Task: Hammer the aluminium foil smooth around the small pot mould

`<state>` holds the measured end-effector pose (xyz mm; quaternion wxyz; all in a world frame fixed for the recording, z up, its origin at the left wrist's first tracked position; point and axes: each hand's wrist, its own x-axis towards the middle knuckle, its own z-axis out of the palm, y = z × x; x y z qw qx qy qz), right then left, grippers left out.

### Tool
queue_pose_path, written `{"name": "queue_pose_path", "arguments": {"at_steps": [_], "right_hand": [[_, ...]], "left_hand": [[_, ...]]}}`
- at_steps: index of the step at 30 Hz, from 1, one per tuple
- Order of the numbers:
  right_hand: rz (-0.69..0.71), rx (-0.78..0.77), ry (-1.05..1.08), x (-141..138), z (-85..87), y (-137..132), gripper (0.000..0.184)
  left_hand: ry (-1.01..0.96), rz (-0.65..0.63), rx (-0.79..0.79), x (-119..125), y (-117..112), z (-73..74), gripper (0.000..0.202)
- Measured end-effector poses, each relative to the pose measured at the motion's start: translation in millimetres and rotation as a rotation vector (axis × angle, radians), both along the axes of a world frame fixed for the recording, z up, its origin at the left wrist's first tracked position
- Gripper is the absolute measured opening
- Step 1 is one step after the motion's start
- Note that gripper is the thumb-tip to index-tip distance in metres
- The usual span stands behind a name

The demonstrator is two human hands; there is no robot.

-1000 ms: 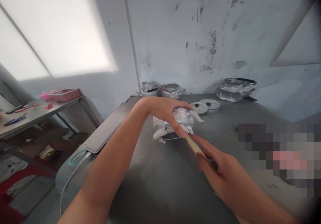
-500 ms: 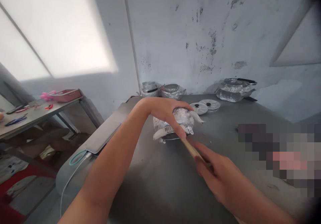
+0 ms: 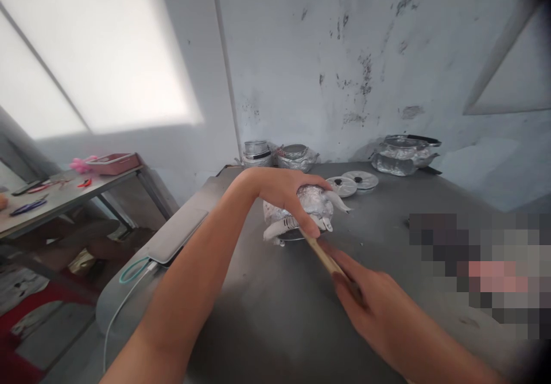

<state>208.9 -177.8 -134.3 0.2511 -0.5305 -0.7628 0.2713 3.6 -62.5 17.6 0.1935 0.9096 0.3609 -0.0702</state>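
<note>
A small dented silver kettle (image 3: 316, 200) with a spout at its right side and a pale handle (image 3: 278, 229) at the near side rests on the grey table. My left hand (image 3: 282, 192) is spread over its top, thumb toward me and fingers bent around the far side, gripping it. My right hand (image 3: 361, 292) is closed around a wooden stick (image 3: 321, 255). The stick's far end reaches the kettle's near edge, just beside my left thumb. Whether the tip touches the kettle is hidden.
Two round lids (image 3: 359, 181) lie behind the kettle. More dented silver pots (image 3: 295, 157) and a kettle (image 3: 402, 157) stand by the wall. A phone or power bank (image 3: 178, 235) with a cable (image 3: 123, 306) lies left. On a side table (image 3: 64, 200) are a pink basket (image 3: 114, 164) and pliers (image 3: 28, 206).
The stick and my right hand have shifted slightly left, so the tip is further under my left thumb. My left hand and the kettle have stayed almost in place.
</note>
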Motion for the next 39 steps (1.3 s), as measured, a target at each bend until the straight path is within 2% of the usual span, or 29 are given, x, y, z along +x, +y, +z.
{"name": "queue_pose_path", "arguments": {"at_steps": [7, 10, 15, 20, 24, 29, 32, 35, 39], "right_hand": [[-0.003, -0.050, 0.038, 0.1, 6.3, -0.7, 0.047], [-0.024, -0.027, 0.060, -0.3, 4.9, -1.0, 0.048], [0.018, -0.036, -0.020, -3.1, 3.9, -1.3, 0.044], [0.010, -0.035, 0.036, -1.2, 8.5, -3.6, 0.044], [-0.028, -0.002, 0.027, -0.3, 4.5, -3.0, 0.046], [-0.010, -0.019, -0.045, -2.4, 0.6, -1.4, 0.042], [0.012, -0.084, 0.046, -2.8, 2.4, -0.6, 0.042], [-0.004, -0.224, 0.162, -2.7, 5.0, 1.9, 0.043], [-0.001, -0.419, 0.321, -3.3, 12.5, 8.2, 0.035]], "left_hand": [[-0.010, 0.006, -0.002, -0.1, 0.3, -0.3, 0.100], [-0.009, 0.013, -0.005, -0.3, -0.3, 0.1, 0.100], [0.001, 0.018, -0.009, -0.5, -1.0, 1.1, 0.101], [0.015, 0.012, -0.019, 0.0, -0.7, 1.2, 0.104], [0.004, 0.018, -0.019, -0.6, -0.6, 0.9, 0.103], [-0.004, 0.012, 0.000, -1.0, -0.5, 1.1, 0.101], [-0.002, 0.005, 0.003, 0.7, -0.2, 0.7, 0.100], [-0.021, 0.001, 0.014, 1.8, 1.2, -1.6, 0.102], [-0.057, 0.066, 0.036, -1.1, 5.4, -6.0, 0.116]]}}
